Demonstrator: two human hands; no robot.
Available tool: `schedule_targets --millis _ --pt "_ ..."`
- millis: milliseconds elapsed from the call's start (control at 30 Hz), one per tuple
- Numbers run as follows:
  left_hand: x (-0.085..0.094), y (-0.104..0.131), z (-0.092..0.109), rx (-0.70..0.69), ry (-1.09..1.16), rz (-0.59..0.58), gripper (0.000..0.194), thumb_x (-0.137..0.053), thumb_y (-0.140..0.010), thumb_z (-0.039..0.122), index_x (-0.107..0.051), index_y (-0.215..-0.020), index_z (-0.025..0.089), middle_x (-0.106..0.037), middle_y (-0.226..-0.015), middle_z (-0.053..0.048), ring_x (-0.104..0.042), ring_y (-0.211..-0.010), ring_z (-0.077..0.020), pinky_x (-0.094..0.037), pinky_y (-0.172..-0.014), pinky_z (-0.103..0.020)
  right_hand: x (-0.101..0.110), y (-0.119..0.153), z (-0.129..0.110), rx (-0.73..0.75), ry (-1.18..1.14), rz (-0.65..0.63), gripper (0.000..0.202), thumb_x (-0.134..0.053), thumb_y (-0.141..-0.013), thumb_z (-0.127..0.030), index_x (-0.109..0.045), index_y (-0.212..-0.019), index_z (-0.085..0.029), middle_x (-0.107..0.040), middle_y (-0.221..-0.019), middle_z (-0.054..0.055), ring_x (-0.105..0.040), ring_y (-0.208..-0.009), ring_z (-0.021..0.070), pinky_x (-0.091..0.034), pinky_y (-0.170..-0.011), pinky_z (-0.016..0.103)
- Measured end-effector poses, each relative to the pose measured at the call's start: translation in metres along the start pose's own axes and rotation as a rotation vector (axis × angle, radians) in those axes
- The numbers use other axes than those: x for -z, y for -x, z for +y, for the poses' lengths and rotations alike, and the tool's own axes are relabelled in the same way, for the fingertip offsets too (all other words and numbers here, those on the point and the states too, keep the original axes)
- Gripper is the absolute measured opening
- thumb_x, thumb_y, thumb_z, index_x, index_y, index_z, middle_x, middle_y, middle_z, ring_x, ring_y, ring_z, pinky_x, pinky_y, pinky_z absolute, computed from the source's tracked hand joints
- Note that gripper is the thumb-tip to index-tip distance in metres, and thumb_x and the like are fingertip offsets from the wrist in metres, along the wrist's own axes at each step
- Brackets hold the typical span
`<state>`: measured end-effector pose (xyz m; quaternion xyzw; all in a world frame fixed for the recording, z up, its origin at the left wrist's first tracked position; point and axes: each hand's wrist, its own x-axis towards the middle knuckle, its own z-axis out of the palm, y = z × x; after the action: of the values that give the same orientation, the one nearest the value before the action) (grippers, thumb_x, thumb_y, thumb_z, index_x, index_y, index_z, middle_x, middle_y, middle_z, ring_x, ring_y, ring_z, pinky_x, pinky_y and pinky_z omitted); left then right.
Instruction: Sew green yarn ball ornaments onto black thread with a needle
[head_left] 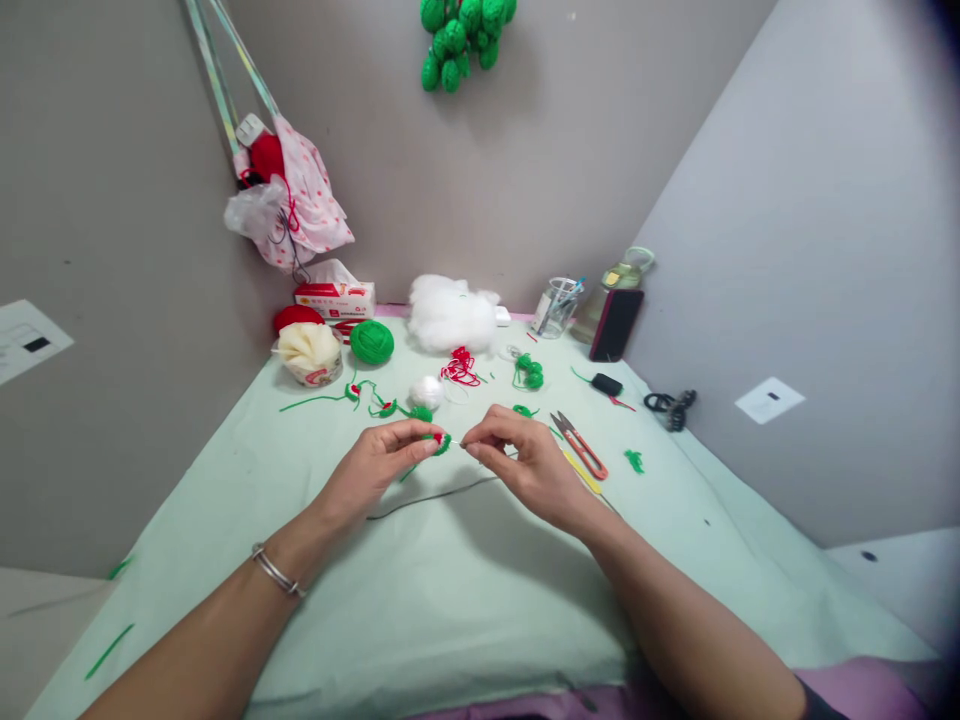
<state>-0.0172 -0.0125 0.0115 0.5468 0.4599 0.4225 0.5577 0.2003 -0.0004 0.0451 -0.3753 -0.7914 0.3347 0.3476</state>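
Observation:
My left hand [386, 455] pinches a small red, white and green crocheted piece [443, 444] between thumb and fingertips. From the right, my right hand [517, 455] comes close, its thumb and forefinger closed on a thin needle [457, 443] whose tip reaches the piece. A dark thread [442, 494] trails across the cloth below both hands. Just beyond the fingers sit a white ball [427, 391] and a green crocheted piece [421, 413]. Orange-handled thread snips [583, 448] and a yellow-handled crochet hook [582, 471], partly hidden, lie beside my right hand.
Behind stand white stuffing [454, 314], green yarn [372, 342], a tissue box [337, 298], a pen cup [556, 308], a bottle [600, 300] and a phone [616, 325]. Red yarn [460, 368] lies mid-table. A polka-dot bag [311, 190] hangs left; green crocheted pieces [454, 40] hang above.

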Motion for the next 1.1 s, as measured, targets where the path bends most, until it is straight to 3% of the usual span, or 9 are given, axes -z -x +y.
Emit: schedule_targets --millis 333,633,900,1100 --pt "-0.006 0.001 -0.001 0.045 0.205 -0.016 0.023 -0.076 -0.081 0.04 -0.072 -0.095 0.023 -0.062 -0.086 0.002 -0.049 -0.081 -0.0136 -0.035 -0.077 -0.026 0.002 -0.005 0.01 -0.11 -0.273 -0.076 0.012 -0.066 -0.089 -0.025 -0.076 -0.088 -0.017 -0.057 -0.08 0.001 -0.05 -0.071 0.0129 -0.036 -0.064 0.028" --pt "-0.005 0.002 0.002 0.046 0.237 -0.067 0.026 -0.074 -0.081 0.042 -0.071 -0.096 0.021 -0.061 -0.09 -0.001 -0.049 -0.085 -0.0161 -0.035 -0.078 -0.027 0.008 -0.007 0.015 -0.121 -0.343 -0.196 0.017 -0.066 -0.09 -0.032 -0.078 -0.095 -0.02 -0.048 -0.078 -0.001 -0.043 -0.067 0.0105 -0.03 -0.06 0.027" --pt "-0.013 0.001 -0.005 0.027 0.173 -0.057 0.021 -0.074 -0.082 0.038 -0.072 -0.093 0.021 -0.062 -0.087 0.001 -0.048 -0.081 -0.0141 -0.035 -0.078 -0.027 -0.011 -0.006 0.014 -0.227 -0.459 -0.124 0.022 -0.071 -0.084 -0.037 -0.065 -0.081 -0.016 -0.052 -0.068 -0.003 -0.041 -0.061 0.0094 -0.031 -0.058 0.026" --pt "-0.014 0.002 -0.006 0.051 0.231 -0.035 0.021 -0.072 -0.085 0.039 -0.069 -0.095 0.021 -0.06 -0.089 0.001 -0.049 -0.084 -0.0138 -0.035 -0.078 -0.027 -0.009 -0.007 0.016 -0.262 -0.415 -0.122 0.02 -0.069 -0.084 -0.036 -0.069 -0.086 -0.016 -0.055 -0.069 -0.002 -0.045 -0.061 0.0104 -0.036 -0.059 0.026"
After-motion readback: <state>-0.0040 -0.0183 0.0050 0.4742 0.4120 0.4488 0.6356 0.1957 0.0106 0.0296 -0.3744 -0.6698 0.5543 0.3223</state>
